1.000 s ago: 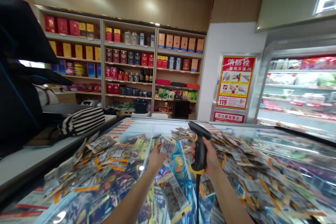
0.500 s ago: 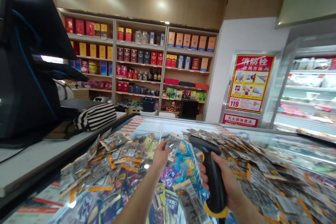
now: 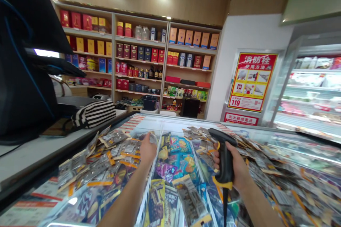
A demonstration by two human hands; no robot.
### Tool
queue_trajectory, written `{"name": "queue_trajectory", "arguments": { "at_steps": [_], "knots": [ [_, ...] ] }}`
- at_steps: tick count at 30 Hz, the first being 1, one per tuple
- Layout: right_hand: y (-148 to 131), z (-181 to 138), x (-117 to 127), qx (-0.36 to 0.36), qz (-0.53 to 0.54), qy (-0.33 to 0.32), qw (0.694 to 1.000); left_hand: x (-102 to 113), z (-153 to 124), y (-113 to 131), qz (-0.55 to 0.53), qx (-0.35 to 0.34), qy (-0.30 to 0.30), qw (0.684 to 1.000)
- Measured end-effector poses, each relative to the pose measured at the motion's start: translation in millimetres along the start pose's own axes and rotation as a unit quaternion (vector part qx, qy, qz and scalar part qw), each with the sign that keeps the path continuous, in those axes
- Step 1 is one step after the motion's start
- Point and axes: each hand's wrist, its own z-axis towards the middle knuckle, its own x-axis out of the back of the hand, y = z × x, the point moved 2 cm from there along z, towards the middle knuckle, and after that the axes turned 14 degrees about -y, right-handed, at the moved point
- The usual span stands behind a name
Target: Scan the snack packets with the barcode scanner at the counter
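Head view: right hand (image 3: 238, 165) wraps scanner (image 3: 226, 161); left hand (image 3: 148, 150), grip hidden, is beside packets (image 3: 130, 146) near the freezer's (image 3: 178, 122) left edge. Packet handling seems underway, calling next for gentleness.

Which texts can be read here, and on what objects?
"消防栓": red poster, top
"使用方法": same poster, below
"119": same poster, lower left
"灭火器放置点": red sign beneath
Too blurred or small: packets, shelf boxes, poster's fine print
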Motion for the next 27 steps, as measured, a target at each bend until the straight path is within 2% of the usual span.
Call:
{"name": "queue_trajectory", "arguments": {
  "at_steps": [4,8,11,13,15,17,19,21,24,27],
  "knots": [
    [-3,3,11,-0.003,-0.003,0.011,1.0,4,-5,-2,0.074,-0.012,0.023,0.997],
    [-9,2,16,-0.013,-0.017,0.018,1.0,-2,-16,5,0.173,-0.029,0.044,0.984],
    [-17,0,21,-0.001,-0.036,0.037,0.999,-11,-21,9,0.257,-0.051,-0.045,0.964],
    [-24,-1,29,0.015,-0.051,0.064,0.997,-13,-21,7,0.265,-0.038,-0.102,0.958],
    [-32,-1,40,0.037,-0.061,0.093,0.993,-11,-21,7,0.262,-0.016,-0.115,0.958],
    [-38,0,52,0.059,-0.063,0.113,0.99,-9,-22,13,0.254,-0.022,-0.13,0.958],
    [-42,0,62,0.076,-0.063,0.118,0.988,-11,-30,26,0.236,-0.059,-0.179,0.953],
    [-44,1,68,0.087,-0.064,0.121,0.987,-17,-46,42,0.21,-0.112,-0.253,0.938],
    [-42,3,71,0.088,-0.063,0.128,0.986,-28,-78,62,0.174,-0.192,-0.377,0.889],
    [-37,4,68,0.08,-0.062,0.136,0.986,-34,-94,68,0.151,-0.195,-0.408,0.879]
  ]
}}
